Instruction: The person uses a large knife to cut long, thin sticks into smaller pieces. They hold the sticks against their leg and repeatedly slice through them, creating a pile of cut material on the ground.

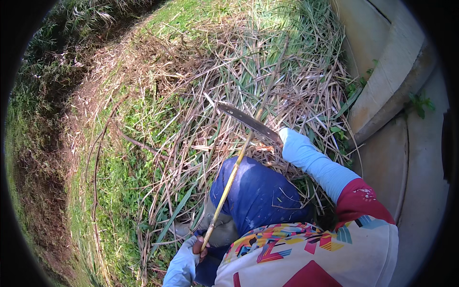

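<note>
My right hand (288,136), covered by a pale blue sleeve, is closed around the handle end of a machete (246,119). The long dark blade points left and slightly away, meeting or crossing over a thin yellowish stalk (232,182); whether they touch, I cannot tell. The stalk slants from low centre up across my bent knee in blue trousers (260,189) toward the grass pile. Down at the near end, my left hand (200,248) has its fingers wrapped around the stalk.
Cut grass and dry stalks (291,91) lie heaped ahead. A concrete wall with a slanting buttress (389,81) stands close on the right. Green weeds (119,177) and a curved brown stem (97,167) are on the left, beyond them a dirt strip (91,100) and dark bushes (43,86).
</note>
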The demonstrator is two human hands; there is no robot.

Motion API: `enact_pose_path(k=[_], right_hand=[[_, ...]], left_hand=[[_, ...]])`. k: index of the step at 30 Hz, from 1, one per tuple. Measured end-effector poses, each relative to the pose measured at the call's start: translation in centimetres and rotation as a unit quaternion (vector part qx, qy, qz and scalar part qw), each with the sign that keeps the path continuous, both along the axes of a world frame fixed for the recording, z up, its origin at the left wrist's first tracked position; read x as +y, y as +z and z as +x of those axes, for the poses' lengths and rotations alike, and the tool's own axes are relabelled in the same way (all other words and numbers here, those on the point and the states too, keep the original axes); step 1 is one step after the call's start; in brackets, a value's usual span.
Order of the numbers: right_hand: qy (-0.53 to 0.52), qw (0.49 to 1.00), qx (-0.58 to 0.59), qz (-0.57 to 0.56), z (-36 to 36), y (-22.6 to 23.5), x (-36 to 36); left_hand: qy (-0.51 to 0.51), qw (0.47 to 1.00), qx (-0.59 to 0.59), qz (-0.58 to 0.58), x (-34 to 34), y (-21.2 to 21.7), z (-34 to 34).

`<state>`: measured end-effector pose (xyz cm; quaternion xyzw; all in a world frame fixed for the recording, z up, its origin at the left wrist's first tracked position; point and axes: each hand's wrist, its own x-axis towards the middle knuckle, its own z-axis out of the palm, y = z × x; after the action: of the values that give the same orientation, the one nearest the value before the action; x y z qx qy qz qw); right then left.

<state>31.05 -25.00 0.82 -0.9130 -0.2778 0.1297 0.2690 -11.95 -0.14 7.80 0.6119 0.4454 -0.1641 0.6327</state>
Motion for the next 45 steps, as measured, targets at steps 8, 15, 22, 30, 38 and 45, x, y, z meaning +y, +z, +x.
enact_pose_path(k=[8, 15, 22, 30, 38, 45], right_hand=[[0.004, 0.997, 0.025, -0.072, 2.2, -0.9, -0.9], [0.166, 0.972, -0.04, -0.16, 1.4, 0.1, 0.1], [-0.111, 0.993, 0.038, -0.009, 4.2, -2.3, -0.4], [0.012, 0.999, 0.039, -0.031, 0.0, 0.6, -0.2], [0.01, 0.997, 0.055, 0.055, -1.9, 0.8, 0.4], [0.011, 1.0, -0.001, 0.017, -0.4, 1.4, 0.5]], left_hand=[[0.053, 0.986, 0.026, -0.155, 1.2, 1.1, -1.6], [0.05, 0.959, -0.026, -0.277, 1.9, 0.0, -4.3], [0.115, 0.928, -0.017, -0.355, 3.6, -2.9, -10.9], [0.075, 0.99, 0.058, -0.105, 3.1, 2.7, -5.8], [-0.098, 0.973, -0.03, 0.207, 3.8, -4.7, 4.1], [-0.127, 0.941, -0.029, 0.312, 4.0, -8.3, 10.3]])
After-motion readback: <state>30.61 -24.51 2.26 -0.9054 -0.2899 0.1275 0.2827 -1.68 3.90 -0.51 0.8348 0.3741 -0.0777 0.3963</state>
